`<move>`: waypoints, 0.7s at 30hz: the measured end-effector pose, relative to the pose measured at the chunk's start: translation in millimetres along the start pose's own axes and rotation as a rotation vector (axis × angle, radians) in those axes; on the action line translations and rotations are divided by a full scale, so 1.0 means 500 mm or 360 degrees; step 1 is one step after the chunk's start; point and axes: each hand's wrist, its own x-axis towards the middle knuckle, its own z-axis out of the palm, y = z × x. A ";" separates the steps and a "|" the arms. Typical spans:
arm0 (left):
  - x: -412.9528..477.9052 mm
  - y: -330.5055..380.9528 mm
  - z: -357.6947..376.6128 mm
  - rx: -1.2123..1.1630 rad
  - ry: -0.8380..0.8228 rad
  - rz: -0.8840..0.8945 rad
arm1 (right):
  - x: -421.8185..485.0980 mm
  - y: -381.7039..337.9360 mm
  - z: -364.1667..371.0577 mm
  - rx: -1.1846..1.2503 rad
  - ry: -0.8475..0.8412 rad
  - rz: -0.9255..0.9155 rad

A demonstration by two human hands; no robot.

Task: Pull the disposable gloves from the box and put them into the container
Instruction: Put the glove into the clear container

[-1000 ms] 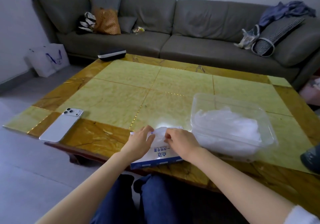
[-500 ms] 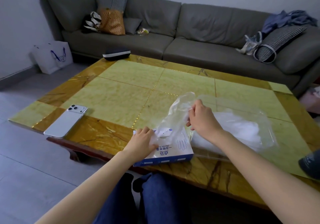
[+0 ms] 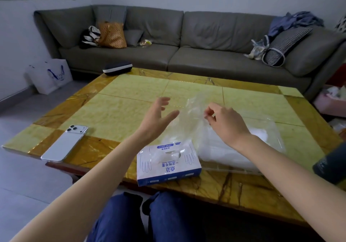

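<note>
Pinching a clear glove (image 3: 188, 119), the right grip (image 3: 227, 126) dangles it above the box (image 3: 168, 164) — left grip (image 3: 156, 119) wide beside it

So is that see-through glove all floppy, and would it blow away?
Probably floppy: the glove hangs crumpled from the right hand, which pinches it. Likely very light, being thin and see-through. So it might drift instead of dropping straight.

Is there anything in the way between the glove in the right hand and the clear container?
Nothing visible stands in the way. The right hand pinches the glove in the air beside the container, which shows no lid. The open left hand is on the glove's other side, away from that path.
</note>
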 end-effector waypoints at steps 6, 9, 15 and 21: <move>0.031 0.070 0.021 0.0266 -0.0289 -0.0039 | -0.024 -0.018 0.012 -0.0059 -0.0027 -0.0174; 0.039 0.064 0.020 0.0230 -0.0179 0.0062 | -0.033 -0.017 0.013 0.0170 -0.0056 -0.0093; 0.036 0.083 -0.006 -0.0055 -0.0180 0.0157 | -0.015 0.006 -0.003 0.1276 -0.0673 0.0570; 0.035 0.091 -0.019 -0.0397 -0.0243 0.0075 | -0.005 0.006 -0.006 0.1748 -0.0739 0.0497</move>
